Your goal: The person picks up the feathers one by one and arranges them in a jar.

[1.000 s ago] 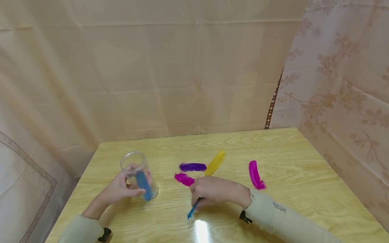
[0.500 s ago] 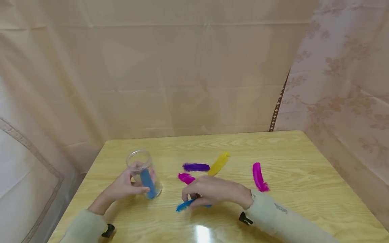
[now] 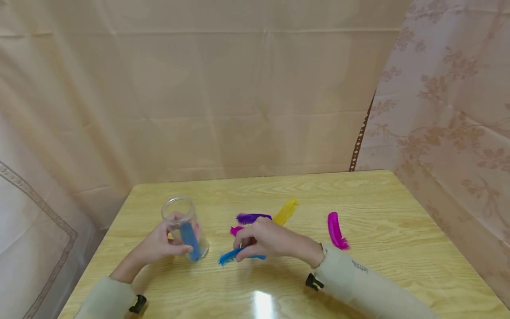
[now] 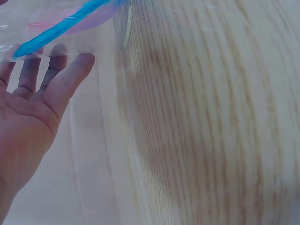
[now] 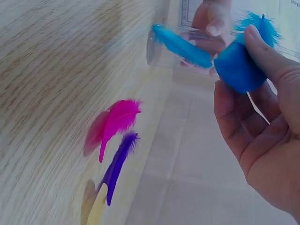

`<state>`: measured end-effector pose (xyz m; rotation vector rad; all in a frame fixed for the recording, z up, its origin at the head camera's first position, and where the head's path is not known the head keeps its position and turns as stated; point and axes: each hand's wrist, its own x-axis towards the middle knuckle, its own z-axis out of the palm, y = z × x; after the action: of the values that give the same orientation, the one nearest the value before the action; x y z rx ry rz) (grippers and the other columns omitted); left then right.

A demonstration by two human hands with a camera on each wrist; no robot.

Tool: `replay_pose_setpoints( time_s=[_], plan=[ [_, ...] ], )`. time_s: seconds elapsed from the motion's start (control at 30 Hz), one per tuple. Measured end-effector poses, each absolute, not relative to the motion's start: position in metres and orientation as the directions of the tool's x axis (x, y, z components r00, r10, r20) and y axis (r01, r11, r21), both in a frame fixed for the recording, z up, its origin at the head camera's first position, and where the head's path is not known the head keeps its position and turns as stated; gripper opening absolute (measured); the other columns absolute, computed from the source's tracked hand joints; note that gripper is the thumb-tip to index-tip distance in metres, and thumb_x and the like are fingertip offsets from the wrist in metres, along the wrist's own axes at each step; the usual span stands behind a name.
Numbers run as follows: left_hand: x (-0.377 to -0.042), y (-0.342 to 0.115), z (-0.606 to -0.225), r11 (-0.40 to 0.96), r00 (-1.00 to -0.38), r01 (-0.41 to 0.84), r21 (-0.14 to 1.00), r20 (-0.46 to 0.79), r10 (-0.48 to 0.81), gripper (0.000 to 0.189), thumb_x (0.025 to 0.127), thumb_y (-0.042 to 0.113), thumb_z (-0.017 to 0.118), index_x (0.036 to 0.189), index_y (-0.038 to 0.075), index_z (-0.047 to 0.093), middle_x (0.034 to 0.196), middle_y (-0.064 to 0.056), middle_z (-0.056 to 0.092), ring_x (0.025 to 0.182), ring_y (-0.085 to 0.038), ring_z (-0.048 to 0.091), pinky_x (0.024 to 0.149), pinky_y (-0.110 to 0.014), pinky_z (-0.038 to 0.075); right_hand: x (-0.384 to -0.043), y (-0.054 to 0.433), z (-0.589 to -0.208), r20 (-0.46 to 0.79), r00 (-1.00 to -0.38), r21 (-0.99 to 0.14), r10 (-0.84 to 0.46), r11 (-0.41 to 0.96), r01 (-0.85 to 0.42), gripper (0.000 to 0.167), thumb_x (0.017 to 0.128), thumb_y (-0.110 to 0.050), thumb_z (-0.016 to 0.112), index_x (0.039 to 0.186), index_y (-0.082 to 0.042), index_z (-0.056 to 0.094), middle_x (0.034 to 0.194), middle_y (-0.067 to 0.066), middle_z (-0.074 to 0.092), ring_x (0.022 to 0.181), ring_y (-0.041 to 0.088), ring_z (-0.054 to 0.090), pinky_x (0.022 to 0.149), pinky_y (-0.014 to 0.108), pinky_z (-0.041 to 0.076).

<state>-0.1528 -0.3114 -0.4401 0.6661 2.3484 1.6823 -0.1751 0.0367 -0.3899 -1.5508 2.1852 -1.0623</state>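
Head view: the left hand (image 3: 161, 243) has its fingers curled round a clear, cylindrical, see-through jar (image 3: 202, 243) that stands upright on the pale wood-grained bench (image 3: 358, 195). A long blue feather (image 3: 190, 241) leans inside it, beside a pale pink feather (image 4: 93, 22). Just right of the jar, the right hand (image 3: 268, 239) pinches a bright blue feather with a frayed end (image 3: 228, 257) between thumb and fingers, above the bench. Beyond that hand lie a dark purple feather (image 3: 252, 218) and a yellow feather (image 3: 286, 212), their ends meeting; near them, a magenta feather (image 5: 120, 119) is partly hidden by the hand. Well apart on the right lies a curved magenta feather (image 3: 336, 229).
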Motion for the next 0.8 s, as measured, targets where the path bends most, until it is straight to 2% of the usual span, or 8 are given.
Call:
replay_pose_setpoints(
  time_s=[0.1,0.2,0.33,0.43,0.57,0.7,0.8],
  plan=[
    [-0.153,-0.312,-0.44,0.262,-0.885,0.251,0.932,0.112,0.452,0.055,0.084,-0.002,0.08,0.128,0.003,0.047,0.127,-0.022,0.053,0.113,-0.022,0.054,0.071,-0.04,0.062,-0.178,0.035,-0.389,0.222,-0.439,-0.729,-0.871,0.151,-0.667,0.009,0.088,-0.019,0.08,0.093,-0.013,0.076,0.081,-0.014,0.071,0.069,-0.004,0.063,0.064,0.021,0.057],
    [-0.153,-0.311,-0.439,0.265,-0.887,0.249,0.932,0.11,0.448,0.055,0.084,-0.002,0.08,0.127,0.003,0.046,0.127,-0.022,0.052,0.114,-0.023,0.052,0.073,-0.041,0.062,-0.181,0.034,-0.387,0.25,-0.473,-0.757,-0.845,0.134,-0.639,0.008,0.089,-0.018,0.079,0.095,-0.013,0.078,0.084,-0.014,0.068,0.07,0.001,0.059,0.064,0.024,0.056],
    [-0.152,-0.311,-0.439,0.265,-0.89,0.243,0.933,0.105,0.443,0.055,0.084,-0.002,0.08,0.126,0.002,0.045,0.126,-0.022,0.051,0.114,-0.025,0.05,0.076,-0.042,0.061,-0.185,0.033,-0.387,0.313,-0.504,-0.76,-0.805,0.106,-0.642,0.008,0.089,-0.016,0.079,0.096,-0.012,0.078,0.083,-0.01,0.062,0.064,0.005,0.048,0.057,0.021,0.045],
    [-0.152,-0.31,-0.439,0.262,-0.888,0.243,0.934,0.105,0.447,0.055,0.084,-0.002,0.08,0.126,0.002,0.045,0.126,-0.022,0.05,0.113,-0.025,0.05,0.075,-0.042,0.061,-0.187,0.034,-0.387,0.313,-0.531,-0.784,-0.788,0.101,-0.612,0.007,0.091,-0.016,0.077,0.098,-0.012,0.076,0.081,-0.009,0.061,0.06,0.006,0.045,0.054,0.02,0.039],
    [-0.153,-0.311,-0.439,0.257,-0.885,0.241,0.936,0.103,0.454,0.055,0.084,-0.003,0.079,0.127,0.002,0.045,0.125,-0.022,0.05,0.112,-0.025,0.051,0.073,-0.041,0.062,-0.188,0.034,-0.385,0.27,-0.551,-0.82,-0.789,0.111,-0.561,0.01,0.093,-0.017,0.076,0.1,-0.011,0.072,0.08,-0.009,0.065,0.063,0.006,0.051,0.057,0.02,0.045],
    [-0.153,-0.312,-0.439,0.269,-0.888,0.239,0.933,0.098,0.45,0.055,0.085,-0.002,0.079,0.128,0.002,0.046,0.125,-0.02,0.052,0.111,-0.024,0.053,0.071,-0.039,0.061,-0.191,0.032,-0.383,0.263,-0.551,-0.818,-0.792,0.119,-0.563,0.012,0.095,-0.017,0.074,0.101,-0.01,0.068,0.084,-0.007,0.068,0.072,0.008,0.06,0.067,0.026,0.056],
    [-0.153,-0.312,-0.439,0.279,-0.889,0.243,0.929,0.098,0.447,0.055,0.084,-0.001,0.08,0.129,0.001,0.047,0.125,-0.02,0.052,0.11,-0.024,0.054,0.069,-0.039,0.061,-0.192,0.03,-0.38,0.265,-0.553,-0.812,-0.79,0.127,-0.57,0.011,0.095,-0.018,0.073,0.099,-0.01,0.066,0.085,-0.008,0.068,0.076,0.009,0.063,0.072,0.029,0.058]
  ],
)
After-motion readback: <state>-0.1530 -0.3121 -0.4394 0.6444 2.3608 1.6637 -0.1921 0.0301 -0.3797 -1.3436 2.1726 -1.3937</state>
